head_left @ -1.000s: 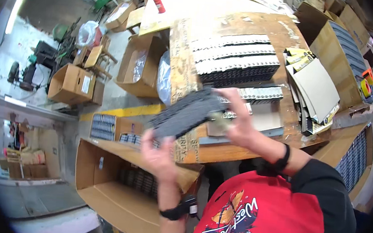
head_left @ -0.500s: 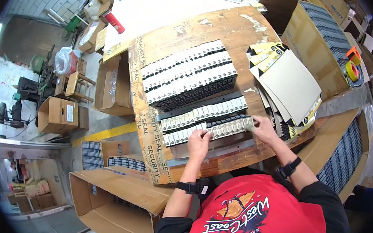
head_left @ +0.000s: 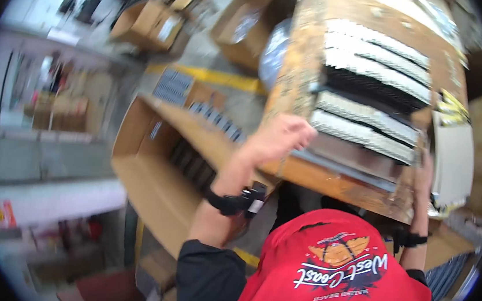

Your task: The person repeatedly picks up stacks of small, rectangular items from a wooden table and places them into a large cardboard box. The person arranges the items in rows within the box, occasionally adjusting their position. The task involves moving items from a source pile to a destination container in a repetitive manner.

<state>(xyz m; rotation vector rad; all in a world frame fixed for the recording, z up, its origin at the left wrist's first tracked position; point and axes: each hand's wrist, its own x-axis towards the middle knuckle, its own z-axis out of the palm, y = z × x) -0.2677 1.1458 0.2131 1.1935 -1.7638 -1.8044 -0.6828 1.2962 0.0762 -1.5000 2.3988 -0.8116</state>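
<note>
Two front rows of small white-topped black packs (head_left: 365, 127) lie side by side on a flat grey tray (head_left: 344, 167) on the wooden table. My left hand (head_left: 283, 136) is off the rows, over the table's left front edge, its fingers curled in with nothing visible in them. Smeared by motion, my right hand (head_left: 424, 171) is beside the right end of the rows, close to the stacked cards (head_left: 453, 159); its fingers are not clear. Behind the front rows stands a taller block of the same white-topped packs (head_left: 377, 62).
A large open carton (head_left: 155, 200) with dark packs inside stands left of the table, below my left forearm. Beyond it are smaller cartons (head_left: 143, 22), grey packs (head_left: 173, 86) and a yellow floor line (head_left: 224, 79). Another carton (head_left: 446, 246) is at the right.
The whole view has swung left, so the table now appears farther right. Both hands have come off the front rows: the left one outward to the left, the right one beside their right end.
</note>
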